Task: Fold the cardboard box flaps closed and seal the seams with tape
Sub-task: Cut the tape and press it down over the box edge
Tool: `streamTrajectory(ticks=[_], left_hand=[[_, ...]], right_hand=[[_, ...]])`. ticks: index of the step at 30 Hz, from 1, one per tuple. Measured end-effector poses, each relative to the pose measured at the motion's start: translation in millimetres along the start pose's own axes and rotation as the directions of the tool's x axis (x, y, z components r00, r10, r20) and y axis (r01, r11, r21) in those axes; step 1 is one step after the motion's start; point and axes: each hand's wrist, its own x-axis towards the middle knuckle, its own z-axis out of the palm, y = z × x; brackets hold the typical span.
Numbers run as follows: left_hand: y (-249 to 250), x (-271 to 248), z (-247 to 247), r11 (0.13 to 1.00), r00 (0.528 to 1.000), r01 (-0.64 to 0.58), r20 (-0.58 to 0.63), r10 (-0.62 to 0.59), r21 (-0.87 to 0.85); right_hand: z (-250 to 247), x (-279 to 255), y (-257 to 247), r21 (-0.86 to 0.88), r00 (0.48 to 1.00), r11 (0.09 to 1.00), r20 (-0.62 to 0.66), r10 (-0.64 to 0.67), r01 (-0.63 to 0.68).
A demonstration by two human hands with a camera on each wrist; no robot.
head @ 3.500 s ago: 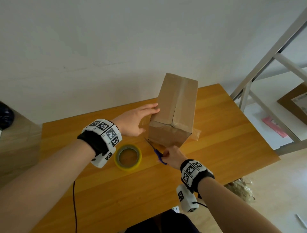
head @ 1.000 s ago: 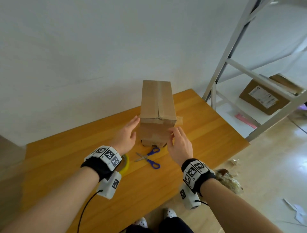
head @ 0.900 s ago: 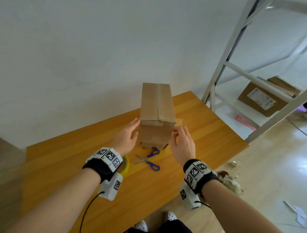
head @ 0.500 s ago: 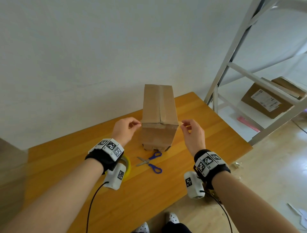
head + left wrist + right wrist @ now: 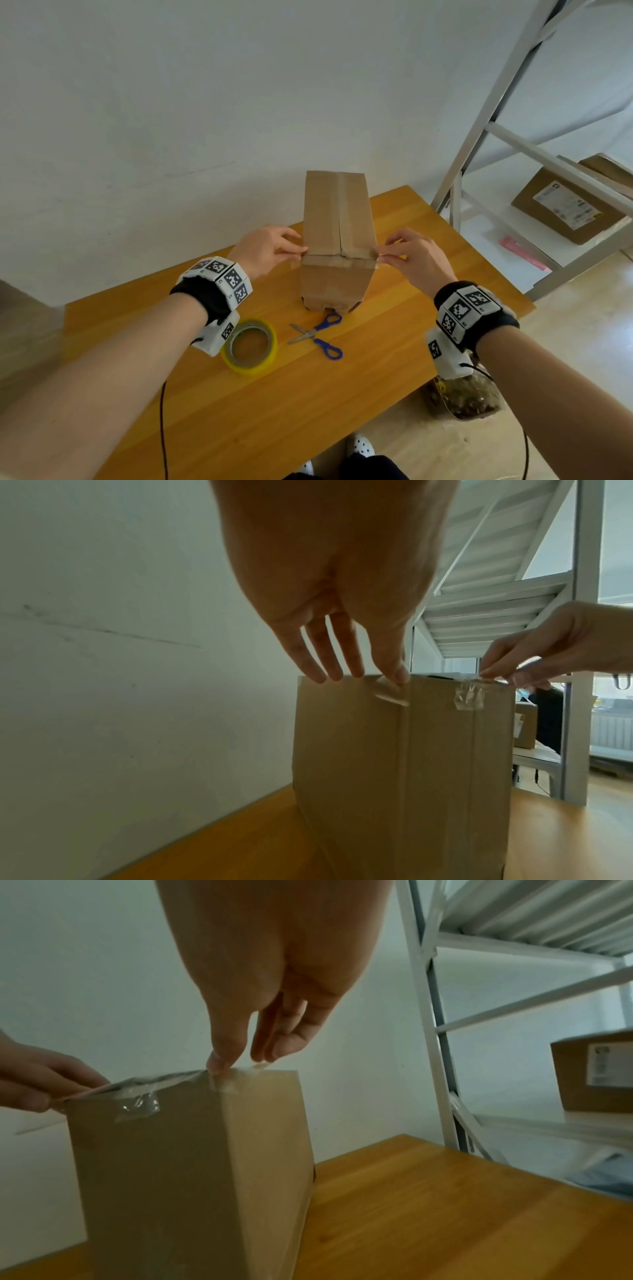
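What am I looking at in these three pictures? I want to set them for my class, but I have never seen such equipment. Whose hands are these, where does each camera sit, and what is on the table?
No machine here: a person works with bare hands, wearing wristbands with black-and-white marker squares. The wide picture comes from a camera on the person's head, looking down. The other two come from small cameras strapped under each wrist, looking along the fingers.

On the orange wooden table stands a tall brown cardboard box, its top flaps folded shut. In front of it lie blue-handled scissors and a yellow-rimmed roll of clear tape.

The left hand and the right hand each pinch one end of a strip of clear tape stretched across the near top edge of the box. It seems they are about to press it down.
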Motion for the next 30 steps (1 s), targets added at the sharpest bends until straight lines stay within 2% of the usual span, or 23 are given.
streamTrajectory(ticks=[5, 8, 14, 19, 25, 30], left_hand=[[-3.6, 9.5, -0.7, 0.999, 0.999, -0.051, -0.017, 0.051, 0.009], [-4.2, 13.5, -0.7, 0.994, 0.994, -0.097, -0.054, 0.099, 0.048], [-4.3, 16.7, 6.8, 0.970, 0.968, -0.194, -0.134, 0.214, 0.149], [-4.6, 20.0, 8.1, 0.965, 0.960, -0.203, -0.160, 0.229, 0.164], [1.9, 15.4, 14.0, 0.989, 0.970, -0.125, -0.200, 0.139, 0.080], [6.1, 3.6, 23.1, 0.997, 0.973, 0.049, -0.222, -0.061, -0.061]], right_hand=[[-10.2, 6.5, 0.6, -0.151, 0.984, 0.973, 0.071, -0.164, 0.173], [-11.9, 11.2, 4.4, -0.208, 0.972, 0.952, 0.125, -0.201, 0.224], [-4.3, 12.3, 4.0, -0.253, 0.953, 0.919, 0.043, -0.300, 0.301], [1.6, 12.9, 5.9, -0.248, 0.962, 0.931, 0.011, -0.273, 0.267], [16.1, 8.4, 7.8, -0.246, 0.964, 0.941, -0.065, -0.257, 0.234], [25.3, -7.8, 6.7, -0.167, 0.990, 0.985, -0.130, -0.061, 0.038]])
